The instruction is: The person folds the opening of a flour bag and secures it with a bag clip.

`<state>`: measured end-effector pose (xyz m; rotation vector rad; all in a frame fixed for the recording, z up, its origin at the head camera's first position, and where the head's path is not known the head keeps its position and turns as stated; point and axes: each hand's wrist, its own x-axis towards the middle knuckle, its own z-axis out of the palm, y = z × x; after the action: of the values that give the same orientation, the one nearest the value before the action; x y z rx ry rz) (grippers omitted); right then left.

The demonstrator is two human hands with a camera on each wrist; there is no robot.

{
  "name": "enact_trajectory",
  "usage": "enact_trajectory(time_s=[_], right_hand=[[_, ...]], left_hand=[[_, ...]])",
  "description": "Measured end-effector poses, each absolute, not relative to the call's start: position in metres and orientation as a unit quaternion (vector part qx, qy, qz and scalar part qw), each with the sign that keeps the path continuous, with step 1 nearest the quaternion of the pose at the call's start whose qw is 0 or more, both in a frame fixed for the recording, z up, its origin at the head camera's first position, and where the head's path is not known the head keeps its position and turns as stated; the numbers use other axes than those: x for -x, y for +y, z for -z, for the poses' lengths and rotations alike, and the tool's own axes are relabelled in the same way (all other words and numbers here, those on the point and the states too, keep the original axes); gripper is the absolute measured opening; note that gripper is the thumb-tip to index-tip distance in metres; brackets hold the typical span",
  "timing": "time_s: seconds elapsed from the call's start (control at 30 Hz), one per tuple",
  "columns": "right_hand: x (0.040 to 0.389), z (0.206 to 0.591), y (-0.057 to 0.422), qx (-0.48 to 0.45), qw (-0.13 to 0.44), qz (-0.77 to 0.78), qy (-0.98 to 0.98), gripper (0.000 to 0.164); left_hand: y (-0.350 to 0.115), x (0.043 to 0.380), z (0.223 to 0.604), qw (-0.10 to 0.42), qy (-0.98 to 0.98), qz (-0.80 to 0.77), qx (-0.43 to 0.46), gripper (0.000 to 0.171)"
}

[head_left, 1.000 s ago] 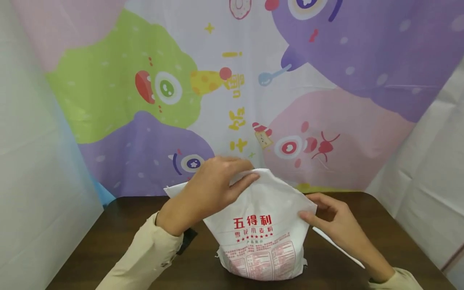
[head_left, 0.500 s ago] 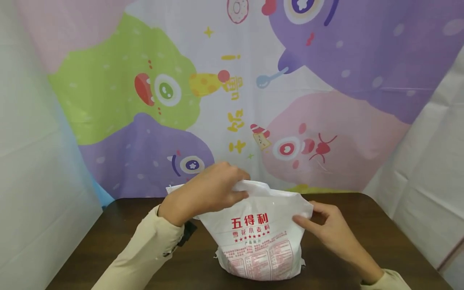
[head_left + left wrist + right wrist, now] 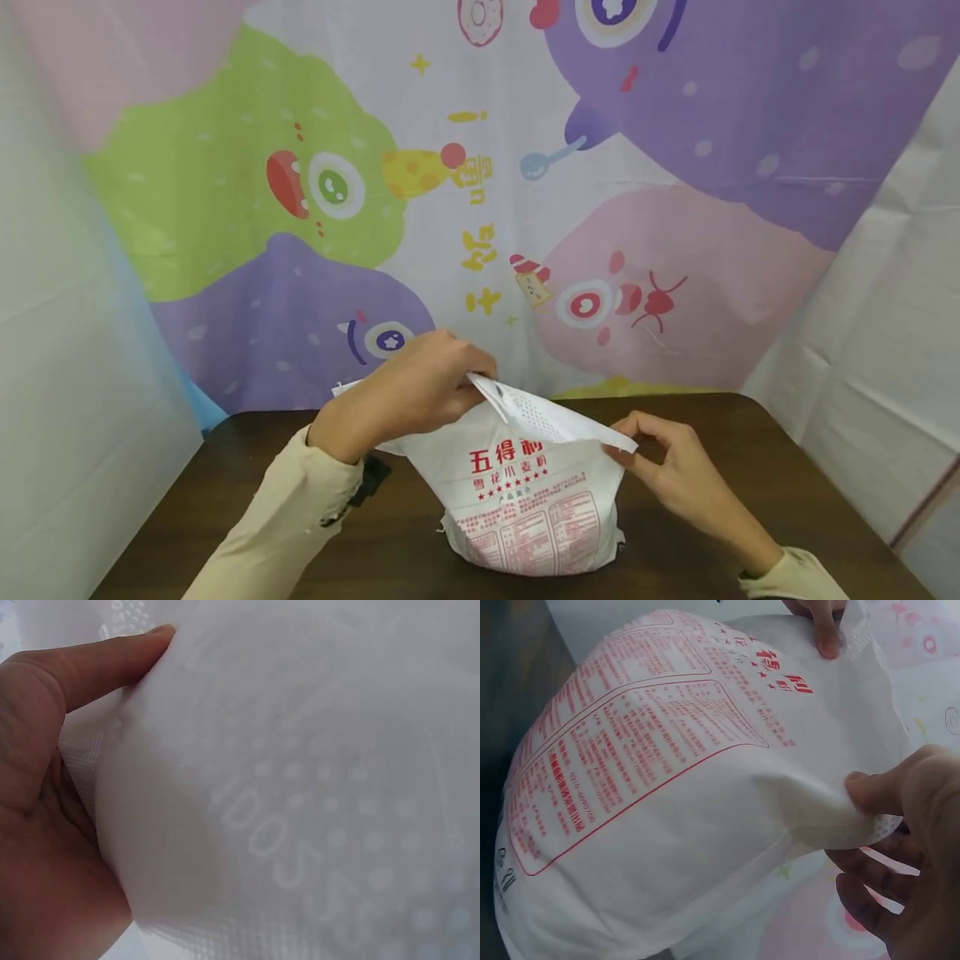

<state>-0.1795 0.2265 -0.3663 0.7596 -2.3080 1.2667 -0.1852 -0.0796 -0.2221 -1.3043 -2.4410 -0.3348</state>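
A white flour bag (image 3: 532,525) with red print stands on the dark table, its lower part bulging and its top flat. My left hand (image 3: 416,387) grips the top edge near the middle; in the left wrist view the thumb lies on the white woven plastic. At the right top corner, my right hand (image 3: 675,467) pinches the bag between thumb and fingers. Between both hands the top edge is turned over towards me as a flap (image 3: 555,418), overlapping the upper red characters. The right wrist view shows the bag's printed side (image 3: 645,750) and a crease by the right thumb.
The brown table (image 3: 217,508) extends to both sides of the bag. Behind it hangs a cartoon-print cloth (image 3: 480,208), with white sheets (image 3: 60,350) at the left and right. A dark band (image 3: 371,479) is at the left wrist.
The bag's top edge, upright a second ago, has come down and folded over towards me. Both hands have kept hold of it; the left has moved slightly lower and left.
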Motion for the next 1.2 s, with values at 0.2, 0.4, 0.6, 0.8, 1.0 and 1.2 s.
enact_trajectory(time_s=[0.2,0.4,0.6,0.8,1.0,1.2], right_hand=[[0.185,0.370,0.226,-0.286,0.187,-0.470,-0.814,0.013],[0.173,0.370,0.232,-0.288,0.262,-0.424,-0.818,0.023],[0.159,0.363,0.234,-0.294,0.284,-0.409,-0.816,0.034],[0.159,0.360,0.235,-0.295,0.306,-0.413,-0.805,0.032],[0.162,0.361,0.235,-0.281,0.332,-0.417,-0.798,0.032],[0.165,0.360,0.233,-0.276,0.322,-0.436,-0.793,0.031]], left_hand=[[-0.084,0.173,0.226,0.206,-0.876,0.101,0.424,0.013],[-0.081,0.155,0.228,0.289,-0.848,0.066,0.438,0.026],[-0.079,0.137,0.234,0.307,-0.830,0.064,0.461,0.024],[-0.076,0.133,0.243,0.319,-0.826,0.084,0.457,0.017],[-0.067,0.140,0.249,0.377,-0.807,0.129,0.435,0.009],[-0.063,0.142,0.254,0.403,-0.806,0.155,0.405,0.008]])
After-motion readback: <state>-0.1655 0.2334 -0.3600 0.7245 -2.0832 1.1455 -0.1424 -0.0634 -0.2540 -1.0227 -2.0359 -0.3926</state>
